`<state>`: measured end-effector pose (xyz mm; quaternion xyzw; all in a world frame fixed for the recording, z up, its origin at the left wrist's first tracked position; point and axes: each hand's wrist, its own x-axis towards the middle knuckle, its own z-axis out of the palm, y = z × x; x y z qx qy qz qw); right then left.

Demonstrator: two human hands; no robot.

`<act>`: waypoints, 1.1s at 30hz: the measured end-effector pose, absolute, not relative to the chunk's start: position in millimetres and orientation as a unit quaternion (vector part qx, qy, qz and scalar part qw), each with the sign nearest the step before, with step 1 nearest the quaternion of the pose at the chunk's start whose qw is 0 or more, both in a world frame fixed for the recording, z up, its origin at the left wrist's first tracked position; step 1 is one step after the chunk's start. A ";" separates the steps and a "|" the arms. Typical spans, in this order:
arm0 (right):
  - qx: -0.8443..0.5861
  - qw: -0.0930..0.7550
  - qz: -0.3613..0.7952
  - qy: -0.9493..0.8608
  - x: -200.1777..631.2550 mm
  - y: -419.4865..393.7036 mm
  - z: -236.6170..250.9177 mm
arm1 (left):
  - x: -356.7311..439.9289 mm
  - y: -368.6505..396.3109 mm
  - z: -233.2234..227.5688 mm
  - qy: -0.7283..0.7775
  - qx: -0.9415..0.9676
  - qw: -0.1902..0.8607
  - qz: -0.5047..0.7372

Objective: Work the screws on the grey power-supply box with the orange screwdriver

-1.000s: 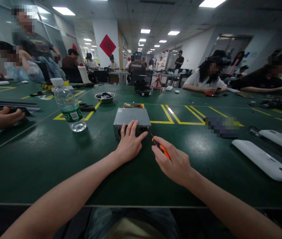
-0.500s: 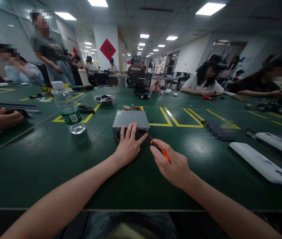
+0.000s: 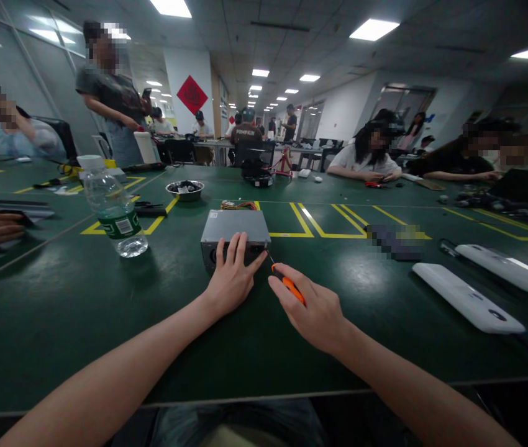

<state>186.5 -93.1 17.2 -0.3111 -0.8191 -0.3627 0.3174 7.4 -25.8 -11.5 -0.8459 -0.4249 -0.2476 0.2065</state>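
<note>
Bystander [image 3: 109, 90] moved right; bottle [image 3: 115, 214] left of box [image 3: 245, 218], fingers [image 3: 230, 252] across front.

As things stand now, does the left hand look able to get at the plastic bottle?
Probably yes. The plastic bottle stands to the left of the left hand, with nothing seen between them; but this hand rests on the metal box and would first have to lift off.

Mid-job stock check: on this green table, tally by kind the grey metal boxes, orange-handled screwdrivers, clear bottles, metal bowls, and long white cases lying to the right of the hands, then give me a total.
Grey metal box: 1
Orange-handled screwdriver: 1
Clear bottle: 1
Metal bowl: 1
Long white cases: 2
Total: 6
</note>
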 end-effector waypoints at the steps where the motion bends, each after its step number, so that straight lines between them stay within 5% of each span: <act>1: -0.312 0.320 -0.368 -0.815 187.6 -92.7 17.2 | 7.5 -25.8 -11.3 -0.425 -0.845 0.206 -0.248; 24: -0.324 0.315 -0.371 -0.811 185.8 -95.5 21.7 | 8.3 -27.2 -10.2 -0.443 -0.840 0.217 -0.227; 33: -0.258 0.383 -0.333 -0.822 188.1 -96.3 23.9 | 8.5 -29.0 -7.9 -0.437 -0.843 0.207 -0.236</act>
